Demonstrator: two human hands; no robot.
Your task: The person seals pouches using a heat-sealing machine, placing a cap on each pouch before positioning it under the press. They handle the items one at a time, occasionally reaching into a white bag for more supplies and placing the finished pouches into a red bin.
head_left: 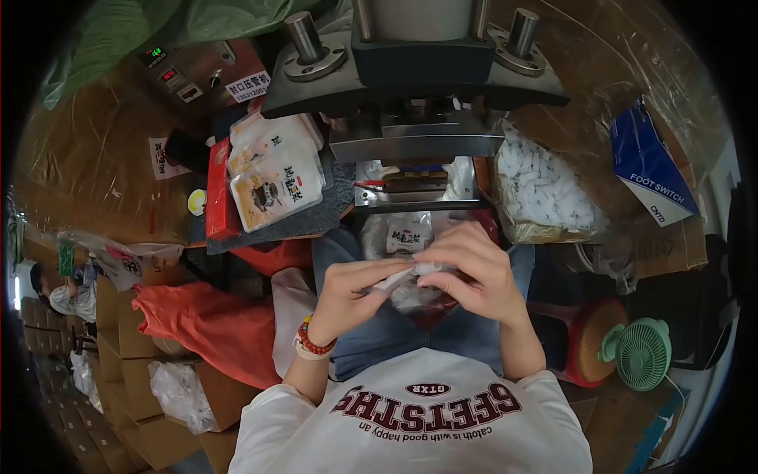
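Note:
My left hand [354, 294], with a beaded bracelet at its wrist, is closed on one side of a small white plastic pouch [398, 278] above my lap. My right hand [474, 270] pinches the pouch's other end, its thumb and fingers at a small whitish part there. The fingers hide much of the pouch. Just beyond my hands, a clear bag of printed pouches [408, 235] rests on my lap. Ahead of me stands a press machine [418, 142] with a metal jaw over a shiny plate.
Stacked printed pouches [276, 193] lie on a grey cloth to the left, beside a red box [219, 189]. A carton of small white pieces [545, 189] sits right of the press. A green fan [643, 353] and red stool [586, 340] stand at lower right.

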